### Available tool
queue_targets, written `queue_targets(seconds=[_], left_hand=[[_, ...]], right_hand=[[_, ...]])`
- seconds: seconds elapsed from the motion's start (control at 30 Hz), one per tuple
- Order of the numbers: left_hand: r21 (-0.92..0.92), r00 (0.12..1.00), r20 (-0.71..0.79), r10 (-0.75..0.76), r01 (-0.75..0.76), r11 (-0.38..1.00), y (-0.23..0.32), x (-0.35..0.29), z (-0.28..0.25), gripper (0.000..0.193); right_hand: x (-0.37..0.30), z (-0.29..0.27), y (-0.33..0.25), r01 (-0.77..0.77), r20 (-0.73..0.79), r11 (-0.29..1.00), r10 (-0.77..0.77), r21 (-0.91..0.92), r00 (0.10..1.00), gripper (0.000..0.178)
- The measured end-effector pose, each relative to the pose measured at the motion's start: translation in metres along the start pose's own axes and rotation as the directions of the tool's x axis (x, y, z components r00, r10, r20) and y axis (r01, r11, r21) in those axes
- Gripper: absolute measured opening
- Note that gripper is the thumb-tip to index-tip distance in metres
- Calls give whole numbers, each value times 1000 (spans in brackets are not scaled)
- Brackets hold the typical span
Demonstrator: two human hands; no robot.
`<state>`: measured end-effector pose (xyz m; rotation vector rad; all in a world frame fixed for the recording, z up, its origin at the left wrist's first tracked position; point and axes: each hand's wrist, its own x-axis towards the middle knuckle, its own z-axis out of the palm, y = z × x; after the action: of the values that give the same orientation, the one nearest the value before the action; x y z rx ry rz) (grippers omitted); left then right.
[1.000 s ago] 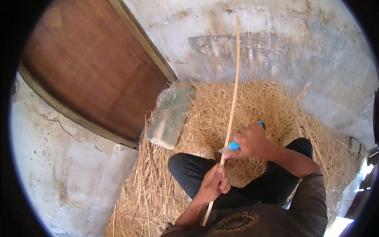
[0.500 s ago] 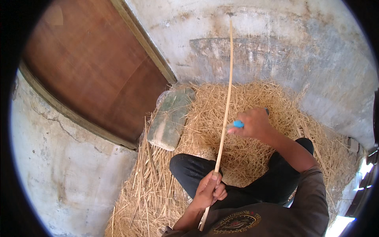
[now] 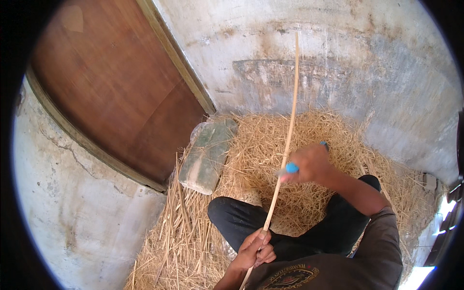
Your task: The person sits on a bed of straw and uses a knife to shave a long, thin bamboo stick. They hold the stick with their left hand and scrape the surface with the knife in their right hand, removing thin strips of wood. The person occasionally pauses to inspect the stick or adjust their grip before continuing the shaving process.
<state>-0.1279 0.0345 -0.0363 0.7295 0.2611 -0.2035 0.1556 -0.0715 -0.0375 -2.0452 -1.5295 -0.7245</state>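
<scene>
Two hands are seen at work on a long pale cane strip (image 3: 285, 145), which rises slanted from the lap up past the plastered wall (image 3: 367, 63). Its lower end is gripped by the clenched left hand (image 3: 255, 251). A blue-handled knife (image 3: 293, 167) is clasped in the closed right hand (image 3: 311, 162) and pressed against the strip's middle. Straw (image 3: 251, 145) is spread beneath the crossed legs (image 3: 241, 220), with a green block (image 3: 205, 159) lying beside the wooden door (image 3: 116, 87).

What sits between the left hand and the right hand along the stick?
Head view: a bare stretch of the thin pale stick runs from the left hand up to the right hand, crossing the dark-trousered knee and straw.
</scene>
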Motion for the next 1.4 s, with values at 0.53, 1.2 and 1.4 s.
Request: queue_targets(seconds=[0.53,1.2,1.4], left_hand=[[-51,997,23,-78,79,996,-3,-11,2,29],[260,922,-281,-268,342,903,-22,-105,-17,30],[287,979,-98,181,-147,947,-18,-57,-41,28]], right_hand=[[25,-17,73,-225,-11,925,233,-308,972,73],[-84,-169,370,-971,-476,71,862,-228,175,94],[-95,-41,229,-764,-13,633,769,-130,639,74]])
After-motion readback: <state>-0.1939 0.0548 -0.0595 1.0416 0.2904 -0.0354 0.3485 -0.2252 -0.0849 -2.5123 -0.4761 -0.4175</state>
